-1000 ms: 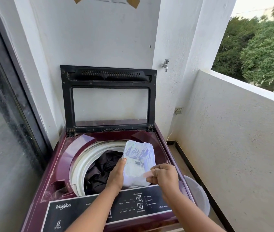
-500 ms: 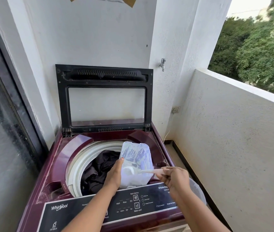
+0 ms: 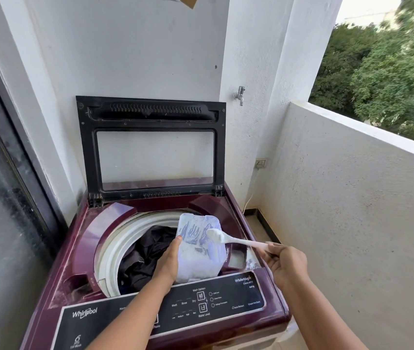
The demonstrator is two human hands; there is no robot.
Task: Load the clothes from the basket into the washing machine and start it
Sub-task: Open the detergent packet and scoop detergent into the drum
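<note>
Washing machine loaded; detergent spoon just lifted out.
Right hand pinches the spoon, now raised heaped with white powder above the detergent tub, which the left hand grips. Beyond, dark clothes lie in the drum under the open lid. Dosing looks next, then starting.

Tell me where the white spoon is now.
In the head view, the white spoon is right of centre, pinched by the right hand, its heaped bowl at the top of the container that the left hand holds.
</note>
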